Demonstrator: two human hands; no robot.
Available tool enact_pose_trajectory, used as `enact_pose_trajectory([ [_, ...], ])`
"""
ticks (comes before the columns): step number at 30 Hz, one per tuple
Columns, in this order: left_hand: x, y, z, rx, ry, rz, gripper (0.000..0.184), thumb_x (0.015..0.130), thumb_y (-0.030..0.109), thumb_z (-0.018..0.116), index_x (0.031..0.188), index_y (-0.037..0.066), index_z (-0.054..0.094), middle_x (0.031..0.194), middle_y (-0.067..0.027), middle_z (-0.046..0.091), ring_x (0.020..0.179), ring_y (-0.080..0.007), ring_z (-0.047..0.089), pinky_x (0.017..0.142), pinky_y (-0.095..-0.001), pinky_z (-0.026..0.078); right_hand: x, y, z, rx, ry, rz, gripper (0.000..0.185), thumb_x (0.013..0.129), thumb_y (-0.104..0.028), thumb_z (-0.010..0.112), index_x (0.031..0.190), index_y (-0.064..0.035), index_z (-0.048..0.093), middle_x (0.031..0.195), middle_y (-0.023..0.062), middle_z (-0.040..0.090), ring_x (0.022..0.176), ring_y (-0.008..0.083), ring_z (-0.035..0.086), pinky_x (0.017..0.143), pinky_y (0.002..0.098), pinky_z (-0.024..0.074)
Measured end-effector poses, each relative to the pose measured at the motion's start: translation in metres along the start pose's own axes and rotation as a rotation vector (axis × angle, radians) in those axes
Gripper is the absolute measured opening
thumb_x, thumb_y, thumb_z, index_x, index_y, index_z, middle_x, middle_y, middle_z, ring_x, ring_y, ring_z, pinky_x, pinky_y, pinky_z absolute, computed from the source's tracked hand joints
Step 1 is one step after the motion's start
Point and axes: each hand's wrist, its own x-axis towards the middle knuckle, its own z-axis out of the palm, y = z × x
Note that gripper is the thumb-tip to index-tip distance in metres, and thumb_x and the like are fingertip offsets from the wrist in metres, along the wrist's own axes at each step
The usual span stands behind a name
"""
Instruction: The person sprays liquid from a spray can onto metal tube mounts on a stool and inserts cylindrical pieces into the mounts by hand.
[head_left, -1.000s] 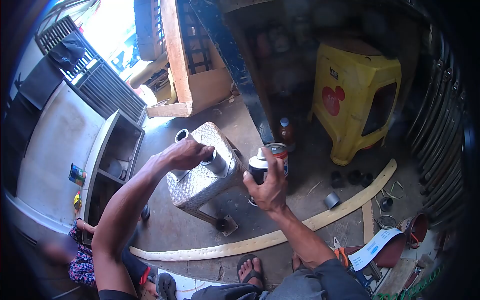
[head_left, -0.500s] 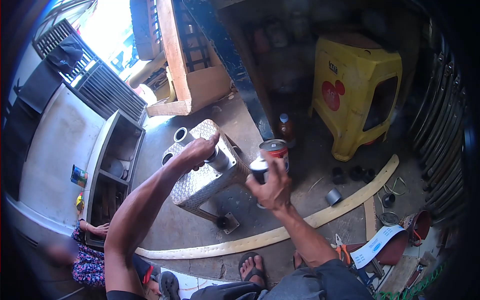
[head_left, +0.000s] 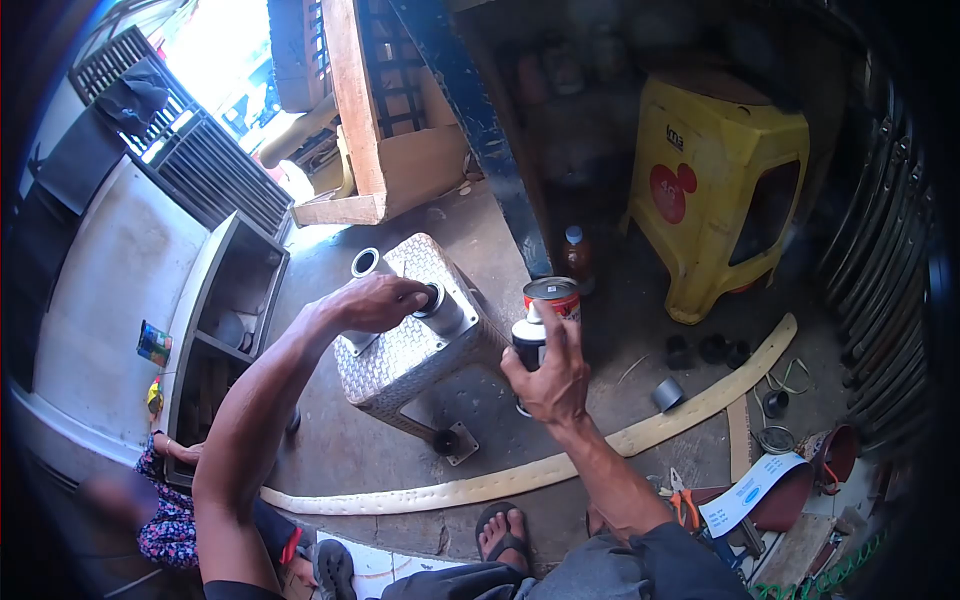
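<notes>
My left hand (head_left: 380, 303) reaches over a low stool (head_left: 385, 375) with a silvery woven-pattern top. Its fingers are closed at the mouth of a short grey metal tube (head_left: 447, 318) with a flat flange, a fingertip in the dark opening. Beside it on the stool stands a similar flanged tube (head_left: 368, 263), partly behind my hand and wrist. My right hand (head_left: 557, 380) is wrapped round a black spray can (head_left: 527, 352) with a white top, the index finger up by the nozzle. A red paint tin (head_left: 566, 300) stands just behind the can.
A yellow plastic stool (head_left: 690, 190) and a bottle (head_left: 574, 255) stand at the back. A long pale curved strip (head_left: 500, 484) crosses the floor. Pliers (head_left: 683, 498) lie at the lower right, near a loose grey ring (head_left: 668, 394). Another person's hand (head_left: 183, 452) is at the left.
My left hand has turned and shifted from over the tube's side to its mouth, uncovering more of the tube. My right hand stays around the spray can.
</notes>
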Motion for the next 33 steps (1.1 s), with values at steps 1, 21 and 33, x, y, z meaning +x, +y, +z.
enact_pose_trajectory([
  [1,-0.001,-0.001,0.003,0.000,0.002,0.002,0.043,0.110,0.039,0.045,0.134,0.009,0.065,0.112,-0.0247,0.072,0.107,-0.0442,0.067,0.093,-0.0529,0.049,0.006,0.005,0.000,-0.019,0.039,-0.022,0.071,0.081,-0.030,0.078,0.146,-0.0208,0.050,0.112,0.0178,0.055,0.085,0.0389,0.070,0.067,0.0487,0.0621],
  [21,0.010,0.015,0.009,-0.146,0.230,-0.266,0.104,0.100,0.082,0.023,0.102,-0.010,0.072,0.101,-0.0288,0.071,0.098,-0.0359,0.069,0.090,-0.0488,0.048,0.007,-0.003,-0.003,-0.015,0.040,-0.060,0.072,0.081,-0.025,0.078,0.147,-0.0173,0.050,0.112,0.0177,0.056,0.084,0.0368,0.070,0.068,0.0472,0.0622],
  [33,-0.005,0.039,0.000,0.125,-0.057,-0.202,0.087,0.109,0.064,0.018,0.097,-0.005,0.069,0.090,-0.0355,0.068,0.091,-0.0497,0.068,0.089,-0.0578,0.047,-0.045,-0.028,0.013,0.170,-0.336,-0.017,0.076,0.079,-0.029,0.080,0.149,-0.0238,0.049,0.110,0.0212,0.054,0.078,0.0410,0.070,0.069,0.0510,0.0608],
])
